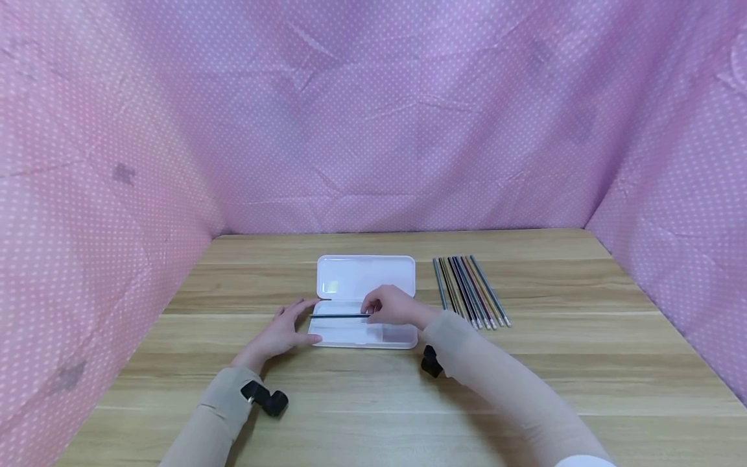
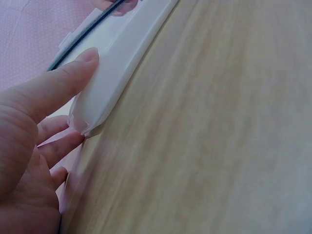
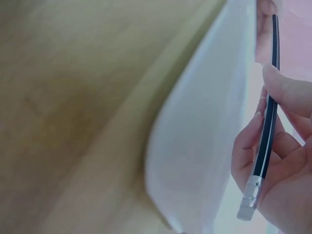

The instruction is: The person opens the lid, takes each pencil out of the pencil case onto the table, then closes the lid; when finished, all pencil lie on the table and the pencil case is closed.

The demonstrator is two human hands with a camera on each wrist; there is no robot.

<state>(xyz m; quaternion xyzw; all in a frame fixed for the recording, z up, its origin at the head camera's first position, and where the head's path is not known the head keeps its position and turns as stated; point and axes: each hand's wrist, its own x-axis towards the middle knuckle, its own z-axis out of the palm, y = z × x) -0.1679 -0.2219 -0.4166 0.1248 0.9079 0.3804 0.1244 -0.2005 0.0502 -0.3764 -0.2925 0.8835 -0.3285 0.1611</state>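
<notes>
A white plastic pencil case (image 1: 344, 334) lies open on the table, its lid (image 1: 366, 275) folded back on the far side. My right hand (image 1: 392, 306) pinches a dark striped pencil (image 1: 338, 316) between thumb and fingers, holding it lengthwise over the case's tray. The pencil's silver ferrule and pale eraser (image 3: 249, 197) stick out past the palm in the right wrist view. At the case's left end is my left hand (image 1: 283, 331), thumb at the near corner and forefinger toward the hinge side. Its thumb (image 2: 73, 80) reaches over the case's edge in the left wrist view.
Right of the case, several pencils (image 1: 473, 292) lie side by side on the wooden table (image 1: 350, 402), eraser ends toward me. The right forearm partly covers them. Pink dotted cloth (image 1: 373, 130) hangs behind the table and along both sides.
</notes>
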